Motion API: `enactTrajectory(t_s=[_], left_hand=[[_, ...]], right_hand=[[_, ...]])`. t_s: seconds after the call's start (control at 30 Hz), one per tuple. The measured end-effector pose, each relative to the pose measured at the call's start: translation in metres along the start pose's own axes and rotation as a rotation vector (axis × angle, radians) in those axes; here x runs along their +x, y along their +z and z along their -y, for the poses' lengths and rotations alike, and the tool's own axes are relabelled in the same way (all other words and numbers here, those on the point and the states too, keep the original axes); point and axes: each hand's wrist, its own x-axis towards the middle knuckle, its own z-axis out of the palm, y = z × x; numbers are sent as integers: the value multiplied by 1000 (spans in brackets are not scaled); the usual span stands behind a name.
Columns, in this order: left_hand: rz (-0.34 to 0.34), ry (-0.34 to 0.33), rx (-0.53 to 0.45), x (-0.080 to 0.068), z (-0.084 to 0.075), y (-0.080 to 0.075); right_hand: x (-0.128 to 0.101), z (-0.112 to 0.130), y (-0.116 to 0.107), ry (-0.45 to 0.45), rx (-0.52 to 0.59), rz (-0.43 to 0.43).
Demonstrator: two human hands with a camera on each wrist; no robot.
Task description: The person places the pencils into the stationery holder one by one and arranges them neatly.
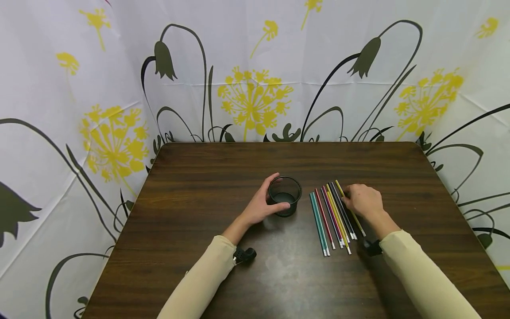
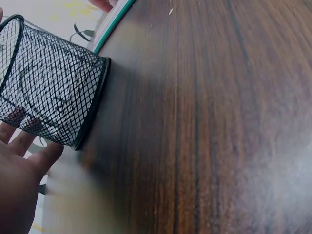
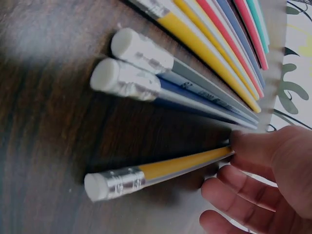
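To the right of the black mesh cup, past a loose row of pencils, the person's right hand pinches the outermost yellow pencil, its thumb and fingertip close together, away from the eraser. The left hand curls round the cup from the left with fingers spread wide; the cup stands upright on the table. Because that pinch sits far from the eraser, the pencil could pivot when lifted and its eraser end swing towards the cup, knocking the dark pencils beside it; nothing holds them, so they may roll. The cup looks light: uneven pressure from the left hand could tip it, or slide it rightwards into the teal pencils nearest it.
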Motion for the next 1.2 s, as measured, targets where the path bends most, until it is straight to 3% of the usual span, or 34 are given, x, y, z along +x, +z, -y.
enactTrajectory(t_s=[0.23,0.3,0.43,0.63,0.9,1.1,1.2], left_hand=[[23,9,-29,-2,-27,-1],[26,17,-26,0,-26,-1],[24,30,-12,3,-9,1],[13,-3,8,2,9,3],[32,-17,8,1,11,4],[39,-16,15,2,11,4],[52,-10,-2,-1,2,4]], right_hand=[[1,0,3,-2,0,-22],[1,0,3,2,1,-32],[2,-1,2,24,-5,-36],[3,1,3,50,36,-27],[0,1,-9,53,74,-99],[-3,5,-33,43,125,-169],[-4,12,-47,30,170,-238]])
